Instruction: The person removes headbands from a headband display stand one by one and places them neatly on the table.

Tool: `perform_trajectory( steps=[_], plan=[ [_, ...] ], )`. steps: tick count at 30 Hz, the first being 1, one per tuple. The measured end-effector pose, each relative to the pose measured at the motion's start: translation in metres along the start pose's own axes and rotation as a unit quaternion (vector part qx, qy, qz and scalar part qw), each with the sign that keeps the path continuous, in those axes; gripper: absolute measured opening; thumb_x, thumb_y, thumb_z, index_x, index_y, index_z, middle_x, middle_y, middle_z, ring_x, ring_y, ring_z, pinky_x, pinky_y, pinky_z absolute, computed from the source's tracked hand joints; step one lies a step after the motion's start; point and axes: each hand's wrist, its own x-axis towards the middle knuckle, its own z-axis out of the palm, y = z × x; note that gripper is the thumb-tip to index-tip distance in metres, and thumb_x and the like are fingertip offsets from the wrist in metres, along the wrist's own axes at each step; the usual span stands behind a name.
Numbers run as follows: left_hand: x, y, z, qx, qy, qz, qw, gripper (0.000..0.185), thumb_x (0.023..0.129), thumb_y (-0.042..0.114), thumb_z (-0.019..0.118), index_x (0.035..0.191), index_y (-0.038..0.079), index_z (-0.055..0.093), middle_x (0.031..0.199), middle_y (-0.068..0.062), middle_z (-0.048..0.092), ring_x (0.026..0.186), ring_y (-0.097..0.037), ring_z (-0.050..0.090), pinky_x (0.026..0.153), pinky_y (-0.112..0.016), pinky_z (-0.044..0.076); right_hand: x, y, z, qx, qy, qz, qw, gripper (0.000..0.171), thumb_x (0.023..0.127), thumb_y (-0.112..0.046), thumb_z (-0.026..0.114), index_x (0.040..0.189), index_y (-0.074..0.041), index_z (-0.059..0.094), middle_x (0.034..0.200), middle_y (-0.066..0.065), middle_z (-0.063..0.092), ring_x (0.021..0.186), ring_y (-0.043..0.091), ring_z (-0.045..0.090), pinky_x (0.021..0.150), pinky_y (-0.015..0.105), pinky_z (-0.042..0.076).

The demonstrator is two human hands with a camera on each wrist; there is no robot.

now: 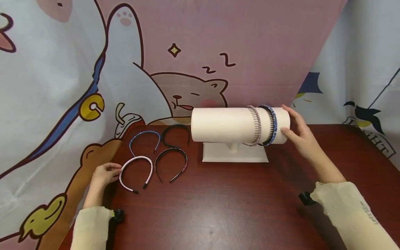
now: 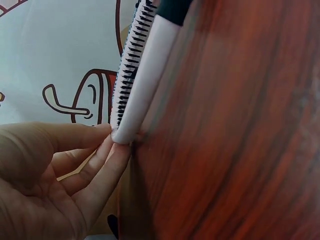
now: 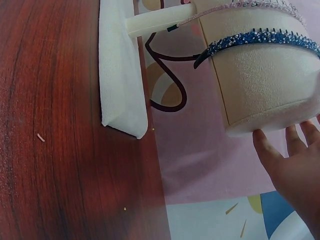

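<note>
Cream sleeves lowest in the head view, both forearms over the dark red counter [image 1: 218,208]. Left hand [image 1: 101,174] has its grip pinched on the pink headband [image 1: 136,172], fingertips [image 2: 116,145] closed on the band's outer curve at the counter's left edge; band lies flat, open ends toward the person. Just right of that grip: black toothed headband [image 1: 171,163], flat. Beyond the grip: blue-studded headband [image 1: 144,139] and plain black headband [image 1: 175,133], flat, side by side, near the cartoon backdrop [image 1: 93,69].

Right hand [image 1: 298,133], grip open, fingers straight, spread against the right end face of the cream cylinder stand [image 1: 225,124]; thumb at the lower rim, holds nothing. Stand lies horizontal on a short post over a flat white base [image 1: 234,156]. Just left of this grip, three bands ride the cylinder: blue beaded headband [image 1: 274,125] closest, black comb headband [image 1: 269,125] touching it, pale toothed headband [image 1: 257,125] a bit further left.
</note>
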Motion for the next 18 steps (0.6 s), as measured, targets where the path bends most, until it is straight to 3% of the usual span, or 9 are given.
perform_trajectory(
  steps=[5, 18],
  plan=[
    [-0.001, 0.002, -0.002, -0.010, 0.007, 0.011, 0.9999, 0.033, 0.094, -0.006, 0.060, 0.119, -0.025, 0.050, 0.075, 0.009, 0.063, 0.069, 0.003, 0.063, 0.066, -0.018, 0.059, 0.000, 0.000, 0.000, 0.004, -0.001, -0.003, 1.000, 0.066, 0.099, 0.005, 0.049, 0.158, -0.013, 0.027, 0.157, -0.002, 0.034, 0.131, 0.000, 0.038, 0.093, 0.005, 0.040],
    [0.001, 0.018, -0.005, 0.015, 0.038, 0.036, 0.9985, 0.036, 0.094, 0.000, 0.064, 0.121, -0.020, 0.054, 0.077, 0.014, 0.061, 0.069, 0.005, 0.063, 0.068, -0.016, 0.059, 0.000, 0.000, 0.000, 0.016, -0.001, -0.003, 1.000, 0.065, 0.099, 0.005, 0.049, 0.158, -0.012, 0.027, 0.157, -0.002, 0.034, 0.131, 0.001, 0.038, 0.093, 0.005, 0.041]
  ],
)
